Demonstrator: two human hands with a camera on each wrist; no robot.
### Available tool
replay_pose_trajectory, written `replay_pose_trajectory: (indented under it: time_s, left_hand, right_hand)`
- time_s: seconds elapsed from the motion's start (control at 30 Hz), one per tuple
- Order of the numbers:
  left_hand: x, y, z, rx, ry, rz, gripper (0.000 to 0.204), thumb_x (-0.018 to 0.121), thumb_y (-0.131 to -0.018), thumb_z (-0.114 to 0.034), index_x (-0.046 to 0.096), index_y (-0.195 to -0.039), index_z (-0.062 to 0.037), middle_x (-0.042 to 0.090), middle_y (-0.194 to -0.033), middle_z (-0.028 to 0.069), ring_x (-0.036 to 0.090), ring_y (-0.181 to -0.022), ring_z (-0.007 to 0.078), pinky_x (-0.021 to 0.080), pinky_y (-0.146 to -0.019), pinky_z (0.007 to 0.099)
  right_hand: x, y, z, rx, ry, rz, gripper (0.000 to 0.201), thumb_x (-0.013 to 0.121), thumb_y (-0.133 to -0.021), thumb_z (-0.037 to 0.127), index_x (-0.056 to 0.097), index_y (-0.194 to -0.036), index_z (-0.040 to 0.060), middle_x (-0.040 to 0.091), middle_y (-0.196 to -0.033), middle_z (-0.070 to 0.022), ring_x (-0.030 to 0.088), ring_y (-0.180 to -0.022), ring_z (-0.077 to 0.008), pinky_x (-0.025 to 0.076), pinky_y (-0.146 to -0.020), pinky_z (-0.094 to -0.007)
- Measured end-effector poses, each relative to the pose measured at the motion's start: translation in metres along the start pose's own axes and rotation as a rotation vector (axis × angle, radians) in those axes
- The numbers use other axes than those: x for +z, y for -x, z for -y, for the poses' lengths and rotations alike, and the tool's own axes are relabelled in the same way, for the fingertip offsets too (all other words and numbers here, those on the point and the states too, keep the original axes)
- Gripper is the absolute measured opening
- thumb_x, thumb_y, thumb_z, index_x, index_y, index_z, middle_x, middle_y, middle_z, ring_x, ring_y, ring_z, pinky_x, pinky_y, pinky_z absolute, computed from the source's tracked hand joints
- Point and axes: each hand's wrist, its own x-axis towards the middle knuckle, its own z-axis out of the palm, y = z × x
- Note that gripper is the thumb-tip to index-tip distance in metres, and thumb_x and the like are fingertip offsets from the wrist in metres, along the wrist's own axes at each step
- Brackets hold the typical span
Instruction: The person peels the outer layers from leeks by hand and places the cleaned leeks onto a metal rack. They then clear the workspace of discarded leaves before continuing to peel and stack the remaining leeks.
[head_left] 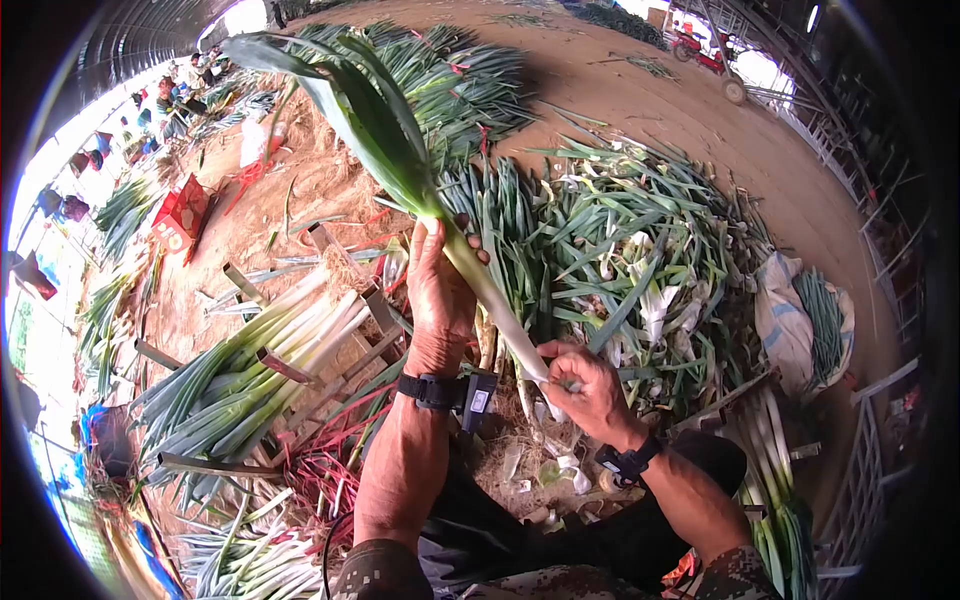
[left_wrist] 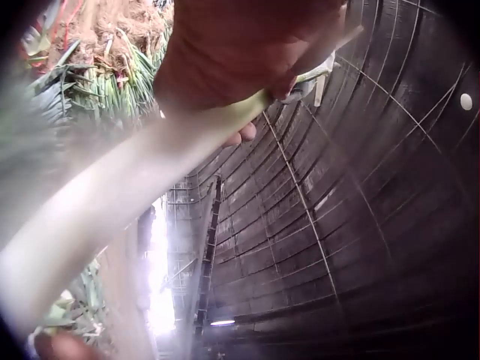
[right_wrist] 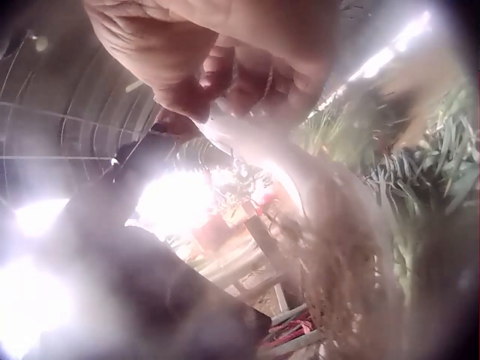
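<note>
A large green onion (head_left: 488,285) slants across the middle of the head view, leaves up at the left and white root end down at the right. My left hand (head_left: 440,300) grips it around the pale green part of the stalk. At the white lower end, my right hand (head_left: 585,392) pinches with curled fingers. In the right wrist view, the fingers (right_wrist: 251,75) meet at the white base, above the blurred, stringy roots (right_wrist: 330,255). The left wrist view shows the white stalk (left_wrist: 97,202) running down from under the left palm.
Trimmed green onions (head_left: 250,375) lie across a low rack with metal posts (head_left: 290,367) at left. A heap of leaves and stalks (head_left: 650,270) lies ahead at right, near a white sack (head_left: 785,320). Red ties (head_left: 335,465) lie beside the rack; peelings (head_left: 565,472) litter the ground below.
</note>
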Motion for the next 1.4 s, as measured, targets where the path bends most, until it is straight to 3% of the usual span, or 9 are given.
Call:
replay_pose_trajectory:
  time_s: [0.03, 0.13, 0.17, 0.3, 0.4, 0.53, 0.73, 0.93, 1.4]
  left_hand:
    - [-0.003, -0.002, -0.002, 0.001, 0.014, 0.009, 0.035, 0.057, -0.101, -0.024, 0.049, -0.134, -0.0138, 0.061, -0.108, 0.0049, 0.06, -0.084, 0.0184, 0.052, -0.071, 0.034]
    - [-0.011, -0.007, -0.006, 0.039, 0.005, -0.031, 0.032, 0.058, -0.101, -0.03, 0.052, -0.126, -0.0123, 0.06, -0.107, 0.0045, 0.059, -0.085, 0.0184, 0.052, -0.075, 0.0338]
    - [-0.017, -0.01, -0.007, 0.048, 0.01, -0.032, 0.031, 0.058, -0.1, -0.032, 0.053, -0.124, -0.0124, 0.059, -0.106, 0.0046, 0.059, -0.084, 0.0194, 0.052, -0.074, 0.035]
    - [-0.025, -0.015, -0.014, 0.066, -0.055, -0.061, 0.036, 0.058, -0.1, -0.037, 0.054, -0.123, -0.011, 0.058, -0.103, 0.0046, 0.059, -0.081, 0.0206, 0.053, -0.071, 0.0364]
    - [-0.03, -0.017, -0.015, 0.058, -0.057, -0.076, 0.038, 0.059, -0.099, -0.038, 0.055, -0.124, -0.0092, 0.058, -0.103, 0.0033, 0.059, -0.079, 0.0208, 0.053, -0.071, 0.0364]
    - [-0.025, -0.013, -0.013, 0.07, -0.015, -0.051, 0.039, 0.059, -0.099, -0.037, 0.055, -0.124, -0.0064, 0.059, -0.096, 0.0049, 0.059, -0.084, 0.0201, 0.053, -0.076, 0.0359]
    - [-0.023, -0.006, -0.011, 0.042, 0.023, -0.045, 0.037, 0.059, -0.1, -0.036, 0.055, -0.124, -0.0072, 0.059, -0.093, 0.0058, 0.06, -0.087, 0.0193, 0.053, -0.08, 0.0338]
    - [-0.023, -0.007, -0.012, 0.061, 0.024, -0.042, 0.037, 0.06, -0.1, -0.035, 0.056, -0.125, -0.0084, 0.06, -0.094, 0.0057, 0.06, -0.087, 0.0191, 0.053, -0.08, 0.0343]
    - [-0.023, -0.004, -0.015, 0.014, 0.095, -0.105, 0.03, 0.059, -0.101, -0.029, 0.054, -0.124, -0.0108, 0.061, -0.093, 0.0039, 0.062, -0.084, 0.0186, 0.053, -0.072, 0.0343]
  right_hand:
    - [-0.001, 0.0, -0.006, -0.197, 0.207, -0.034, 0.016, 0.072, -0.082, 0.002, 0.06, -0.092, 0.0039, 0.067, -0.106, -0.0109, 0.068, -0.089, -0.0219, 0.055, -0.072, -0.0322]
    - [-0.008, 0.023, 0.003, 0.034, 0.213, 0.099, 0.011, 0.071, -0.083, 0.005, 0.061, -0.087, 0.003, 0.069, -0.096, -0.0091, 0.066, -0.084, -0.0162, 0.052, -0.075, -0.0299]
    - [-0.008, 0.032, -0.002, 0.026, 0.212, 0.11, 0.013, 0.072, -0.082, 0.009, 0.061, -0.088, 0.0053, 0.067, -0.081, -0.0084, 0.067, -0.074, -0.0254, 0.053, -0.068, -0.0363]
    - [-0.017, 0.062, -0.009, 0.145, 0.331, 0.672, 0.018, 0.072, -0.086, 0.022, 0.067, -0.091, 0.0049, 0.069, -0.079, -0.0089, 0.07, -0.076, -0.0221, 0.054, -0.069, -0.0344]
    - [-0.021, 0.059, -0.005, 0.165, 0.245, 0.566, 0.022, 0.074, -0.087, 0.024, 0.071, -0.098, 0.0057, 0.072, -0.084, -0.0097, 0.072, -0.079, -0.0199, 0.055, -0.072, -0.0327]
    - [-0.017, 0.017, 0.008, 0.111, 0.205, 0.017, 0.02, 0.073, -0.089, 0.019, 0.071, -0.1, 0.003, 0.073, -0.09, -0.0129, 0.072, -0.081, -0.0219, 0.055, -0.071, -0.0333]
    - [-0.014, 0.002, -0.012, 0.286, 0.265, 0.046, 0.02, 0.073, -0.088, 0.013, 0.069, -0.098, -0.0029, 0.074, -0.084, -0.01, 0.07, -0.077, -0.0132, 0.056, -0.068, -0.0296]
    - [-0.007, -0.001, -0.005, 0.203, 0.27, 0.016, 0.018, 0.072, -0.086, 0.017, 0.068, -0.091, 0.0003, 0.072, -0.08, -0.0166, 0.072, -0.073, -0.03, 0.056, -0.066, -0.0366]
    - [0.002, 0.001, -0.02, -0.018, 0.457, -0.101, 0.009, 0.07, -0.08, 0.006, 0.065, -0.086, 0.0007, 0.069, -0.076, -0.0168, 0.07, -0.068, -0.0299, 0.053, -0.061, -0.037]
